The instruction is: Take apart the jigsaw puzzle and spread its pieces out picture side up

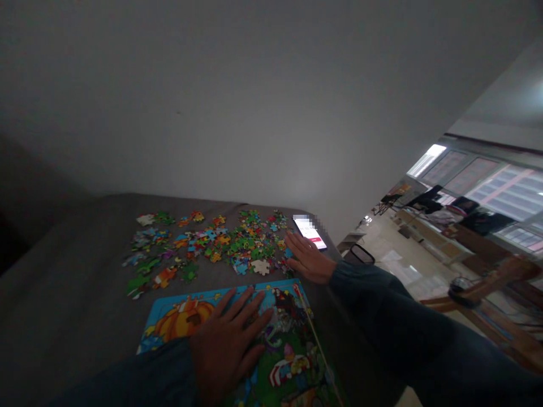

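Note:
A colourful picture board (292, 339) with an orange pumpkin on it lies on grey cloth at the bottom. My left hand (231, 342) rests flat over its middle, fingers spread, holding nothing. Beyond the board spreads a loose pile of jigsaw puzzle pieces (250, 240), mostly green, blue and orange. At the right end of the pile my right hand (311, 260) is stretched out with the fingers extended, close to the pieces and just in front of a phone (309, 230) with a lit screen. Whether any piece lies under the right palm is hidden.
The grey cloth surface (85, 254) meets a plain wall (212, 113) behind the pieces. Past its right edge are a pale shiny floor (392, 260), a wooden frame (492, 288) and a cluttered bench (428, 232) under windows.

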`<state>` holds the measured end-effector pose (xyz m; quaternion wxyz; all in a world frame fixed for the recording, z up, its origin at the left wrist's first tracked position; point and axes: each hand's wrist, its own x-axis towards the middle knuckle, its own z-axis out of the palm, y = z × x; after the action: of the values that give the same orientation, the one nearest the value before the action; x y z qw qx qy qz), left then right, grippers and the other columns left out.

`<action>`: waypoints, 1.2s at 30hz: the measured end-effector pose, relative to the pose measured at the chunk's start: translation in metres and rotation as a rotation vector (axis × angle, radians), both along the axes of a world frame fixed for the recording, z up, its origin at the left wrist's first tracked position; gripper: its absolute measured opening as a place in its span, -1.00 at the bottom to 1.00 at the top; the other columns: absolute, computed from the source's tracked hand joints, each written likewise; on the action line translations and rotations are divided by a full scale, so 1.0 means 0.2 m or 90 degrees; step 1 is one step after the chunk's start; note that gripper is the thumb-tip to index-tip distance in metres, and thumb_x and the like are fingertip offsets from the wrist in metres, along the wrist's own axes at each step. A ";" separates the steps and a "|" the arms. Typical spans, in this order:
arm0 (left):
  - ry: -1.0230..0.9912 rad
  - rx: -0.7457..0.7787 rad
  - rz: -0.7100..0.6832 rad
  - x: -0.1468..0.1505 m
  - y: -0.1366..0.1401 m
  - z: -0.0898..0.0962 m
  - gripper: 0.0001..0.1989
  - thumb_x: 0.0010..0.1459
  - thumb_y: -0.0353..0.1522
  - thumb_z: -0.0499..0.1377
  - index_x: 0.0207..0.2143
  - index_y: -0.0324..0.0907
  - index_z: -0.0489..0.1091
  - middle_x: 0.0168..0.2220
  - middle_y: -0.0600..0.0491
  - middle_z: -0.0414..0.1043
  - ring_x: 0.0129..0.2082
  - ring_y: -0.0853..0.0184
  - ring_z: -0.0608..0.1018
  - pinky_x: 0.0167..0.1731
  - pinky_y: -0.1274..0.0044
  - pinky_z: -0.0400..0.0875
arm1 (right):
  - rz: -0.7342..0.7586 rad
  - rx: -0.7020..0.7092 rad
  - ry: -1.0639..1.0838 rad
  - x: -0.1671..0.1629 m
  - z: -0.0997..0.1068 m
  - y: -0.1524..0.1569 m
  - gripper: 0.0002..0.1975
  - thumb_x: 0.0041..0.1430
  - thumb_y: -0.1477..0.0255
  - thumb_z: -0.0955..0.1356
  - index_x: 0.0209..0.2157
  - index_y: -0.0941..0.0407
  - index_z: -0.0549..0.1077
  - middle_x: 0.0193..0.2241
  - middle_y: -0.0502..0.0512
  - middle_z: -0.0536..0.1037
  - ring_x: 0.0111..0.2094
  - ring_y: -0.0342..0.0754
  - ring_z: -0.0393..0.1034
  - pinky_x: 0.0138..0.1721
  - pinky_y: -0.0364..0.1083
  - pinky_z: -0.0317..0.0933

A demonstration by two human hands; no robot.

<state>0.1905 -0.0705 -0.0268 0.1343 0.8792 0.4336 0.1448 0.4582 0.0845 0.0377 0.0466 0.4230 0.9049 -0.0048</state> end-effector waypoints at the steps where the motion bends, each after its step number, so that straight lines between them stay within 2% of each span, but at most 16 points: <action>1: -0.001 0.002 0.000 0.00 0.00 -0.01 -0.46 0.40 -0.01 0.00 0.38 0.22 0.14 0.45 0.06 0.05 0.43 -0.04 0.14 0.36 -0.07 -0.04 | 0.030 0.008 0.030 -0.04 0.02 0.00 -0.27 0.46 0.03 0.07 0.45 0.19 0.00 0.45 0.32 0.02 0.46 0.20 -0.14 0.40 0.23 -0.11; 4: 0.002 -0.004 -0.002 0.00 0.00 -0.01 -0.47 0.40 -0.05 0.03 0.37 0.22 0.15 0.45 0.07 0.04 0.43 -0.04 0.14 0.36 -0.08 -0.03 | 0.144 0.002 0.103 -0.19 0.02 -0.01 -0.41 0.44 0.09 0.21 0.30 0.17 0.32 0.23 0.32 0.39 0.25 0.13 0.27 0.30 0.16 0.13; 6: -0.001 -0.006 -0.005 0.00 -0.01 0.01 -0.48 0.41 -0.07 0.03 0.37 0.20 0.17 0.45 0.06 0.06 0.43 -0.04 0.14 0.36 -0.08 -0.03 | 0.202 -0.023 0.129 -0.28 -0.02 -0.03 -0.46 0.39 0.12 0.30 0.23 0.15 0.40 0.11 0.29 0.49 0.12 0.08 0.38 0.20 0.10 0.26; 9: -0.002 -0.022 -0.016 -0.01 -0.01 0.08 -0.49 0.40 -0.09 0.05 0.35 0.14 0.22 0.44 0.01 0.08 0.43 -0.05 0.14 0.36 -0.07 -0.01 | 0.222 -0.012 0.152 -0.35 -0.07 -0.05 -0.57 0.40 0.22 0.30 0.17 0.15 0.47 0.00 0.27 0.54 0.01 0.06 0.43 0.09 0.06 0.34; 12: 0.013 -0.053 -0.023 -0.01 -0.01 0.13 -0.49 0.38 -0.12 0.10 0.34 0.11 0.25 0.43 -0.01 0.07 0.42 -0.05 0.15 0.35 -0.06 0.04 | 0.192 0.004 0.159 -0.35 -0.05 -0.03 -0.65 0.43 0.36 0.23 0.07 0.15 0.54 -0.05 0.28 0.60 0.00 0.07 0.46 0.10 0.07 0.32; 15: -0.008 -0.039 -0.019 -0.02 -0.01 0.11 -0.48 0.38 -0.10 0.10 0.34 0.13 0.23 0.44 0.03 0.07 0.42 -0.01 0.15 0.37 -0.02 0.02 | 0.100 -0.033 0.177 -0.31 0.01 0.02 -0.69 0.40 0.42 0.24 -0.01 0.14 0.58 -0.10 0.24 0.64 -0.02 0.07 0.49 0.09 0.07 0.31; 17: -0.024 -0.015 -0.017 -0.02 -0.01 0.09 -0.48 0.40 -0.07 0.06 0.35 0.15 0.21 0.45 0.04 0.05 0.43 0.00 0.13 0.38 -0.01 -0.02 | 0.048 -0.064 0.186 -0.28 0.04 0.06 -0.70 0.41 0.41 0.24 -0.06 0.15 0.60 -0.19 0.19 0.67 -0.14 0.03 0.54 -0.04 0.02 0.37; 20: -0.017 -0.005 -0.024 -0.02 -0.01 0.05 -0.48 0.41 -0.05 0.02 0.36 0.14 0.19 0.45 0.03 0.05 0.44 0.00 0.12 0.38 -0.01 -0.03 | 0.021 -0.116 0.175 -0.24 0.05 0.12 -0.77 0.38 0.39 0.32 -0.17 0.15 0.62 -0.36 0.05 0.67 -0.35 -0.06 0.55 -0.28 -0.11 0.40; 22: -0.007 -0.007 -0.029 -0.02 -0.01 0.04 -0.48 0.42 -0.05 0.00 0.37 0.15 0.18 0.45 0.02 0.05 0.43 -0.02 0.12 0.37 -0.02 0.00 | 0.008 -0.130 0.172 -0.21 0.05 0.15 -0.82 0.31 0.37 0.40 -0.17 0.16 0.61 -0.40 0.01 0.66 -0.40 -0.08 0.54 -0.32 -0.13 0.40; 24: -0.007 0.002 -0.017 -0.01 -0.01 0.04 -0.49 0.43 -0.04 -0.02 0.37 0.16 0.18 0.45 0.04 0.05 0.43 -0.02 0.12 0.36 -0.04 0.01 | -0.006 -0.105 0.177 -0.18 0.06 0.17 -0.76 0.27 0.34 0.44 -0.09 0.16 0.60 -0.34 0.07 0.66 -0.33 -0.04 0.55 -0.25 -0.07 0.42; 26: -0.013 0.011 -0.004 -0.01 -0.01 0.03 -0.49 0.42 -0.03 -0.01 0.35 0.15 0.21 0.44 0.04 0.07 0.43 -0.03 0.14 0.36 -0.04 -0.01 | -0.017 -0.058 0.188 -0.15 0.06 0.17 -0.65 0.29 0.28 0.42 0.02 0.16 0.56 -0.15 0.20 0.64 -0.14 0.06 0.53 -0.07 0.06 0.40; 29: -0.025 0.013 -0.004 -0.01 -0.01 0.04 -0.48 0.42 -0.04 0.00 0.36 0.15 0.20 0.45 0.05 0.07 0.43 -0.01 0.14 0.38 -0.02 -0.03 | -0.007 0.025 0.210 -0.12 0.06 0.15 -0.52 0.40 0.20 0.29 0.23 0.13 0.41 0.14 0.32 0.47 0.17 0.15 0.34 0.21 0.20 0.22; 33: -0.014 -0.015 -0.025 -0.02 -0.01 0.06 -0.49 0.43 -0.05 -0.03 0.37 0.16 0.17 0.44 0.04 0.07 0.43 -0.02 0.15 0.37 -0.02 0.00 | 0.086 0.051 0.183 -0.16 0.00 0.13 -0.42 0.47 0.14 0.14 0.38 0.11 0.19 0.33 0.29 0.28 0.34 0.09 0.15 0.36 0.19 0.04; 36: -0.013 -0.007 -0.006 -0.01 0.00 0.03 -0.49 0.42 -0.03 -0.01 0.35 0.17 0.21 0.44 0.05 0.09 0.42 -0.03 0.15 0.37 -0.04 -0.02 | 0.090 0.038 0.168 -0.28 -0.05 0.15 -0.37 0.49 0.11 0.07 0.43 0.11 0.06 0.45 0.22 0.07 0.45 0.02 -0.07 0.42 0.14 -0.10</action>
<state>0.1889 -0.0714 -0.0206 0.1442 0.8789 0.4289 0.1509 0.4029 0.1147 0.0268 -0.0852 0.3551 0.9304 -0.0302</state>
